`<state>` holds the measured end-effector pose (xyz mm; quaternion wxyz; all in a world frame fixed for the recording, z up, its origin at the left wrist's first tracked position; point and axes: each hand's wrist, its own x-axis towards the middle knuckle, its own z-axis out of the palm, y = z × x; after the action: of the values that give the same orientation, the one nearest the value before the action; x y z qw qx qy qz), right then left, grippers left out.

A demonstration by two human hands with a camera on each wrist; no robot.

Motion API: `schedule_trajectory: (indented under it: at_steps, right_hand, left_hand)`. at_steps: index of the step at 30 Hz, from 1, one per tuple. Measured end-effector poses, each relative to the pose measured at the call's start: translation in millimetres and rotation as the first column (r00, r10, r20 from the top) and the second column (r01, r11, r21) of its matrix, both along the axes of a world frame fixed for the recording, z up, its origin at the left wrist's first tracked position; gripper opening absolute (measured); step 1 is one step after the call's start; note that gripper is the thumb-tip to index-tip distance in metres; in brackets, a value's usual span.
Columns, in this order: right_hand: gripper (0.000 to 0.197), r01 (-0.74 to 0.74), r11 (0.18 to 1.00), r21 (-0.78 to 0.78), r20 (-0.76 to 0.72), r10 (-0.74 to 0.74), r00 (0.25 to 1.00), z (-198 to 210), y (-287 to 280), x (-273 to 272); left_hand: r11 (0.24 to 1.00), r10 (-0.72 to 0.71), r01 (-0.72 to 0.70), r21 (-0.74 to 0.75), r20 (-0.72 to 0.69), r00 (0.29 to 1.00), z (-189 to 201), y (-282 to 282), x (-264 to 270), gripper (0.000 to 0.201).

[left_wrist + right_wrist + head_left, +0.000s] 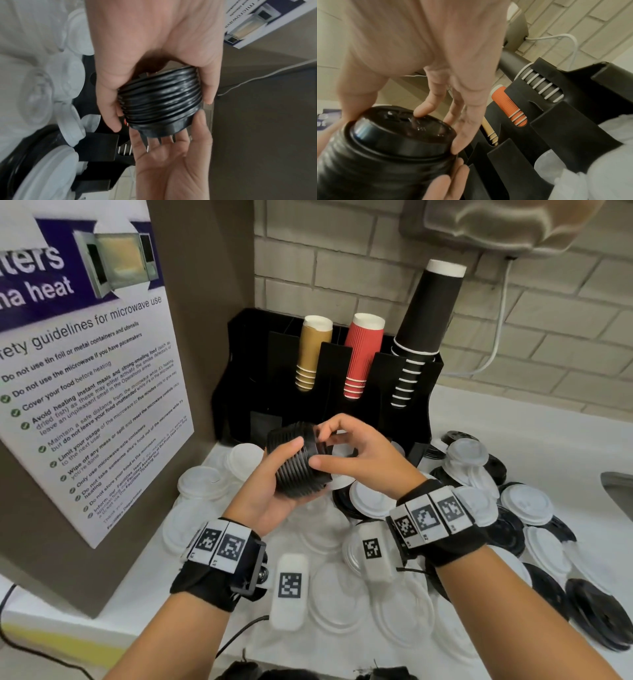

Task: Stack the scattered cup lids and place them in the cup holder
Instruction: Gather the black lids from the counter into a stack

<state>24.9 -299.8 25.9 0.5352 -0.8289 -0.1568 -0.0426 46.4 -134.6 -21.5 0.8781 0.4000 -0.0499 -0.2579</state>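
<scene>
From the head view, your left hand (270,501) is wrapped around the stack of black lids (298,460) in the middle of the frame, just in front of the cup holder (246,378). Squeeze unevenly and the stack could bend and spill.

From the left wrist view, the lids look a bit crooked, so some could slide off.

From the right wrist view, your right hand (447,94) has straight fingers touching the top lid (399,129). Push sideways and it could pop off.

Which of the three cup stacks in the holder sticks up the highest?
The black cup stack at the holder's right end. It rises well above the red stack in the middle and the tan stack on the left.
</scene>
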Motion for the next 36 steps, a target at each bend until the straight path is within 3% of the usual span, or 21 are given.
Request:
schedule_trajectory:
  at_steps: [3, 5, 7, 8, 10, 11, 12, 16, 21, 24, 26, 28, 30, 33, 34, 36]
  right_hand:
    - [0.012, -0.034, 0.998, -0.060, 0.041, 0.036, 0.998, 11.6, 0.6, 4.8]
    - [0.011, -0.028, 0.994, -0.103, 0.002, 0.028, 1.000, 20.6, -5.7, 10.6]
    - [0.018, 0.039, 0.945, -0.325, -0.117, -0.081, 0.990, 25.9, -14.8, 20.6]
    - [0.028, 0.017, 0.847, -0.531, -0.187, -0.137, 0.973, 26.7, -18.7, 25.8]
    - [0.055, -0.163, 0.513, -0.843, -0.322, -0.237, 0.916, 23.5, -22.3, 34.1]
    - [0.069, -0.247, 0.387, -0.888, -0.368, -0.280, 0.886, 21.0, -22.4, 36.6]
    - [0.081, -0.301, 0.325, -0.897, -0.402, -0.313, 0.860, 18.1, -22.6, 38.3]
    - [0.102, -0.380, 0.280, -0.882, -0.462, -0.345, 0.817, -1.2, -26.5, 38.8]
    - [0.078, -0.394, 0.269, -0.879, -0.465, -0.295, 0.835, -8.5, -29.5, 38.5]
    - [0.060, -0.348, 0.433, -0.831, -0.460, -0.188, 0.868, 8.3, -28.8, 45.5]
    - [0.063, -0.271, 0.583, -0.766, -0.397, -0.097, 0.913, 20.6, -21.8, 50.3]
    - [0.068, -0.195, 0.657, -0.728, -0.331, -0.088, 0.940, 29.0, -15.7, 53.4]
    - [0.061, -0.159, 0.568, -0.808, -0.279, -0.131, 0.951, 29.9, -15.6, 56.5]
    - [0.048, -0.264, 0.273, -0.925, -0.334, -0.255, 0.908, 16.0, -21.1, 59.9]
    - [0.050, -0.302, 0.220, -0.927, -0.359, -0.294, 0.886, 8.1, -22.9, 60.1]
    - [0.051, -0.327, 0.215, -0.920, -0.383, -0.326, 0.864, -6.6, -27.5, 58.7]
  left_hand:
    - [0.995, -0.006, 0.001, -0.104, -0.046, 0.999, -2.9, -0.5, 4.2, 0.041]
    - [0.981, 0.011, -0.026, -0.195, -0.077, 0.997, -4.9, 2.8, 8.1, 0.037]
    - [0.963, 0.040, -0.070, -0.260, -0.119, 0.992, -4.3, 7.5, 12.3, 0.044]
    - [0.953, 0.056, -0.095, -0.288, -0.141, 0.988, -3.3, 10.1, 14.5, 0.056]
    - [0.936, 0.094, -0.144, -0.322, -0.166, 0.982, 1.1, 15.8, 17.4, 0.081]
    - [0.928, 0.115, -0.166, -0.333, -0.168, 0.979, 3.9, 18.8, 18.2, 0.088]
    - [0.921, 0.138, -0.190, -0.339, -0.171, 0.976, 5.5, 21.8, 19.3, 0.090]
    - [0.904, 0.233, -0.278, -0.324, -0.172, 0.957, 10.1, 34.0, 22.8, 0.064]
    - [0.891, 0.270, -0.301, -0.339, -0.136, 0.953, 11.9, 44.0, 28.4, 0.064]
    - [0.876, 0.245, -0.265, -0.403, -0.102, 0.964, 13.0, 46.8, 28.9, 0.040]
    - [0.879, 0.232, -0.243, -0.410, -0.077, 0.970, 13.5, 45.9, 28.7, 0.036]
    - [0.889, 0.227, -0.234, -0.394, -0.066, 0.972, 14.1, 42.6, 28.5, 0.038]
    - [0.899, 0.212, -0.222, -0.377, -0.068, 0.975, 13.7, 39.3, 28.0, 0.042]
    - [0.903, 0.184, -0.203, -0.379, -0.086, 0.979, 9.5, 36.4, 27.0, 0.049]
    - [0.904, 0.175, -0.196, -0.379, -0.089, 0.981, 7.7, 35.6, 26.9, 0.050]
    - [0.912, 0.153, -0.174, -0.372, -0.086, 0.984, 4.1, 33.8, 27.1, 0.053]
